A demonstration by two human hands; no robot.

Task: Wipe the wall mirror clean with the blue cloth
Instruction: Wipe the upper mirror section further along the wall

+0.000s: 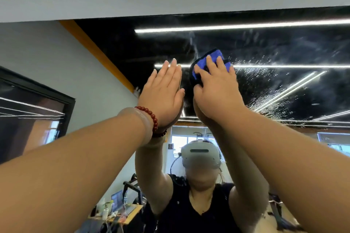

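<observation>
Right hand (214,89), fingers spread, presses cloth (215,56) to mirror (284,43); my flat, empty left hand (162,91) may smear it.

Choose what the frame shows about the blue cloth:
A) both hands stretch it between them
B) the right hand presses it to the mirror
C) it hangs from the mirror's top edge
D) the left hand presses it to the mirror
B: the right hand lies over the blue cloth, pressing it to the mirror, while the left hand, with a bead bracelet at its wrist, lies flat and bare on the glass.
</observation>
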